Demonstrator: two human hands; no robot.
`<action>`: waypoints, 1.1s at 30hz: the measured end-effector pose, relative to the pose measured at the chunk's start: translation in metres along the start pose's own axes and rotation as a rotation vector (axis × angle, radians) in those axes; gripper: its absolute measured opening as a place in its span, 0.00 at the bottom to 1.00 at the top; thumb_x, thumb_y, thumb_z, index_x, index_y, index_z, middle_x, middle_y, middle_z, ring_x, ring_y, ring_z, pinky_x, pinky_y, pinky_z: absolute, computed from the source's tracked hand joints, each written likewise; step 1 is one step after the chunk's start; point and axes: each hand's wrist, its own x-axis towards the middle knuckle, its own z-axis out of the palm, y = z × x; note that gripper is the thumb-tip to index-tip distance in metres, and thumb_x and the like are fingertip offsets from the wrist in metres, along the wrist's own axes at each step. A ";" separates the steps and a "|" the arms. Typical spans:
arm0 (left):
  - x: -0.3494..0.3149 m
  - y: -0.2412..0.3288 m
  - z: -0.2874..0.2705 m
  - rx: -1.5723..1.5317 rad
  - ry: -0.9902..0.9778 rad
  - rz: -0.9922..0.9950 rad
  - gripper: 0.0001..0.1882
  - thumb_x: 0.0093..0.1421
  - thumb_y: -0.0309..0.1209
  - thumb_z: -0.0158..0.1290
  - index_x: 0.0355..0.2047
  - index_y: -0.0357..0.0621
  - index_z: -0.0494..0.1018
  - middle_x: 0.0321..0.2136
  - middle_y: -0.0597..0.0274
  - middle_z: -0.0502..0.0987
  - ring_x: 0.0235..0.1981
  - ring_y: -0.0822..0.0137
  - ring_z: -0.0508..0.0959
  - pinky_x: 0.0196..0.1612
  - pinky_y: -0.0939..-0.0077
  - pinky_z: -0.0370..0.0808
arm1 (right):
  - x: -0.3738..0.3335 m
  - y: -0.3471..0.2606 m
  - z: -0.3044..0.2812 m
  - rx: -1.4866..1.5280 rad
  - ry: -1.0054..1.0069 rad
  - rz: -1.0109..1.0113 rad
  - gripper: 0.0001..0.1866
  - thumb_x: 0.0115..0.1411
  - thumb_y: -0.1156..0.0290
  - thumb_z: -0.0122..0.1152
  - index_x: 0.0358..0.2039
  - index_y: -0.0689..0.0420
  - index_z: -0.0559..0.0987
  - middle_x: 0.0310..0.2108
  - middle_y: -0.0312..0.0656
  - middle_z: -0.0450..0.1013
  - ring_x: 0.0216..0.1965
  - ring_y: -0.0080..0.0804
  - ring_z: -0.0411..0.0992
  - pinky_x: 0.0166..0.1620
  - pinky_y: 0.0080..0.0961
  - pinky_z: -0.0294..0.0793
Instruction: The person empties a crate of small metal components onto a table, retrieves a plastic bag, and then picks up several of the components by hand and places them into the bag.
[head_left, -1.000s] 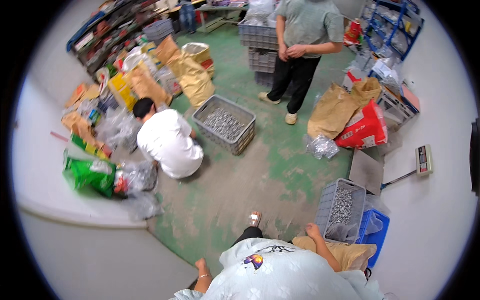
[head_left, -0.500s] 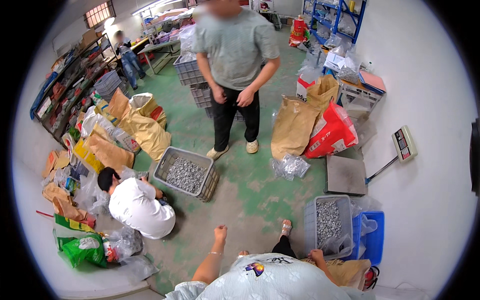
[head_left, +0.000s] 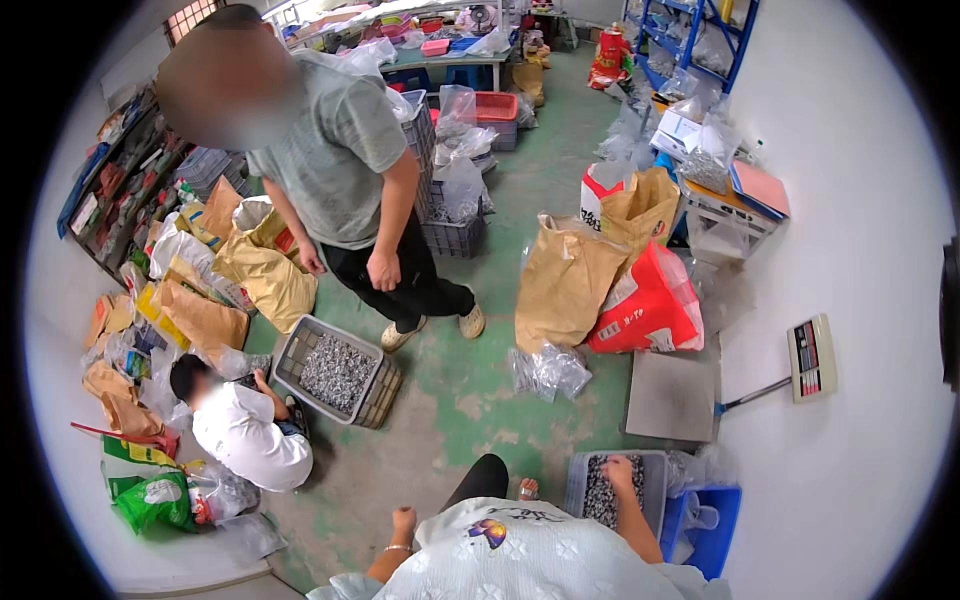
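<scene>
My right hand [head_left: 621,474] reaches over a grey plastic crate [head_left: 655,492] at the lower right. Its fingers look curled just above a heap of small silvery metal parts [head_left: 600,495]; whatever they hold is hidden. Beside my body my left hand [head_left: 403,521] is closed in a loose fist, touching nothing else, with a bracelet [head_left: 398,547] at the wrist. Against the crate's right side stands a blue bin [head_left: 727,520] with clear plastic and a pale cup-like piece inside.
A platform scale [head_left: 672,397] with a display post stands beyond the crate. Brown paper sacks [head_left: 562,285] and a red-white sack [head_left: 655,310] are behind it. On the left, a person in white [head_left: 250,435] crouches by another parts crate [head_left: 375,400]; a person in grey [head_left: 335,150] stands behind.
My right hand has moved from the crate's near side to over the metal parts. My left hand is lower and closer to my body. The standing person has shifted left, leaning and turning.
</scene>
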 end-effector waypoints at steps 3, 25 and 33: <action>-0.006 0.001 0.003 -0.030 0.073 -0.105 0.17 0.45 0.27 0.50 0.36 0.30 0.73 0.30 0.46 0.76 0.29 0.59 0.76 0.32 0.68 0.73 | 0.058 -0.088 0.056 0.037 -0.207 0.122 0.12 0.57 0.67 0.48 0.34 0.62 0.75 0.22 0.44 0.74 0.21 0.30 0.73 0.23 0.22 0.70; 0.253 0.381 0.066 -0.346 -0.129 -0.238 0.16 0.54 0.27 0.45 0.43 0.34 0.69 0.28 0.53 0.75 0.25 0.64 0.77 0.26 0.76 0.73 | 0.402 -0.325 0.237 -0.109 -0.264 0.413 0.13 0.58 0.63 0.45 0.36 0.57 0.72 0.28 0.42 0.74 0.21 0.31 0.72 0.20 0.27 0.68; 0.390 0.581 0.108 -0.032 -0.208 -0.137 0.09 0.50 0.27 0.44 0.25 0.37 0.75 0.18 0.59 0.74 0.18 0.68 0.75 0.19 0.75 0.70 | 0.592 -0.388 0.275 0.206 -0.063 0.375 0.16 0.59 0.58 0.42 0.38 0.56 0.71 0.23 0.42 0.71 0.20 0.32 0.72 0.19 0.25 0.68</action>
